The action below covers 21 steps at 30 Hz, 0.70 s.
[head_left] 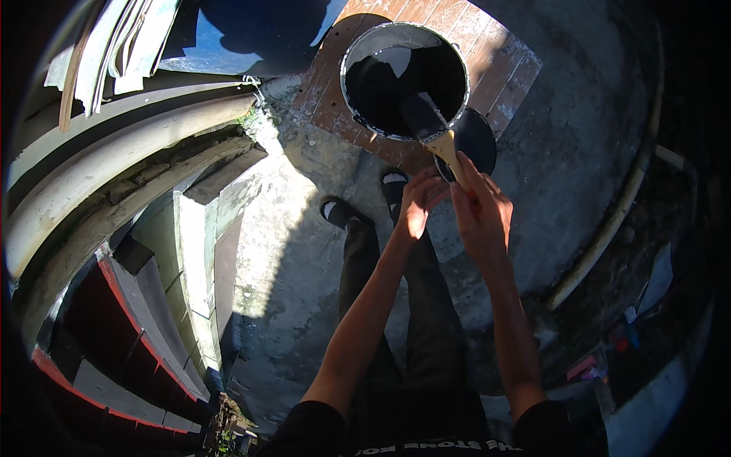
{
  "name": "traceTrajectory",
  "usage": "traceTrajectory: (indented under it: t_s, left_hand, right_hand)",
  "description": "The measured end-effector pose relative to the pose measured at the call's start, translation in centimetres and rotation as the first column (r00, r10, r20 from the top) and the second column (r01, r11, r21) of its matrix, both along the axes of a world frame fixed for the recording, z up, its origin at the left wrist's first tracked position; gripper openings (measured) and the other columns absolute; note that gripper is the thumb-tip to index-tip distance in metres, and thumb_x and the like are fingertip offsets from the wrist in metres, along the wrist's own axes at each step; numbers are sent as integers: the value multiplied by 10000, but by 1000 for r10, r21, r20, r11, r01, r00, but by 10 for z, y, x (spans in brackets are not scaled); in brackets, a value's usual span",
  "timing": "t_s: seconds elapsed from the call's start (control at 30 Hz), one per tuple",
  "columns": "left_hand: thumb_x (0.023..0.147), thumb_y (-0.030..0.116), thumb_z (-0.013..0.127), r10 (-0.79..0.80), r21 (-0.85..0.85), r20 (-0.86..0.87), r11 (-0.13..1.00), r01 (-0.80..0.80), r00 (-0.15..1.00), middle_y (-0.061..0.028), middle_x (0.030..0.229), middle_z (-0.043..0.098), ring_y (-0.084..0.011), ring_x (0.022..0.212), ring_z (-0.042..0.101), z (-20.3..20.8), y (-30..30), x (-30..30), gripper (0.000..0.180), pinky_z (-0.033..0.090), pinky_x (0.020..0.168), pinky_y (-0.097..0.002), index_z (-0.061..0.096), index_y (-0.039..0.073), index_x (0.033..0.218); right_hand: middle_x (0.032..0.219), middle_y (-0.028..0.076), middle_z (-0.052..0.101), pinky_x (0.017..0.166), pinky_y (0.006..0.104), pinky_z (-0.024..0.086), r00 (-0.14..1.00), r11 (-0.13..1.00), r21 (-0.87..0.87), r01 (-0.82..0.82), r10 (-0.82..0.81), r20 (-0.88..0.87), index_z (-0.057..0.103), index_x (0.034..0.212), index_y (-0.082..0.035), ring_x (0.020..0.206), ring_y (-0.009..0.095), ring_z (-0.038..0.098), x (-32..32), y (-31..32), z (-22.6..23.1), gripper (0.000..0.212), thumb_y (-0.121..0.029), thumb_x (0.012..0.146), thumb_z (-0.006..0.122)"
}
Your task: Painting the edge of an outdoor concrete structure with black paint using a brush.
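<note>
A paintbrush with a pale wooden handle is gripped in my right hand. Its wide dark bristles hang over the near right rim of a large bucket that holds black paint. Close beside the handle, my left hand has its fingers curled, partly hidden; what they hold, if anything, I cannot make out. Just beyond those fingers is a dark round object with a light edge, partly covered by the brush and my right hand.
The bucket stands on a paint-marked wooden board over a grey concrete floor. A blue surface lies at the far left. Pale curved ledges and red-edged panels line the left; a long pole-like edge bounds the right.
</note>
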<state>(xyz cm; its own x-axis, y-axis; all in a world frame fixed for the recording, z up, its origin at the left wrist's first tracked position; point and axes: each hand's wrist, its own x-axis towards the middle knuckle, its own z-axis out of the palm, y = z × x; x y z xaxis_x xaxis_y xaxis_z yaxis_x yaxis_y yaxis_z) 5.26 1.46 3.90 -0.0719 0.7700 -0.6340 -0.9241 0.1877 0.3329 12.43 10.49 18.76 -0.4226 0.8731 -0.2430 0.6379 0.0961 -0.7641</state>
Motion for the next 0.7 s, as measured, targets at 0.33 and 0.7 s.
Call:
traceTrajectory:
  t_s: [0.33,0.7]
  left_hand:
    - [904,199,528,-28,9,-45,1000,28,999,-98,1131,623,-213,1077,617,4,1,3,392,474,959,-367,534,-4,1239]
    - [915,313,573,17,162,-68,987,-5,998,-101,1291,533,-258,1194,558,8,-7,4,458,416,1056,-406,512,0,1243]
  right_hand:
    - [912,73,613,666,253,477,964,969,-33,245,-239,117,583,1310,-21,763,111,561,68,-29,25,436,2,875,602]
    - [942,103,531,627,325,478,983,997,75,19,-32,181,537,1345,-74,714,189,547,96,-60,-21,427,33,932,554]
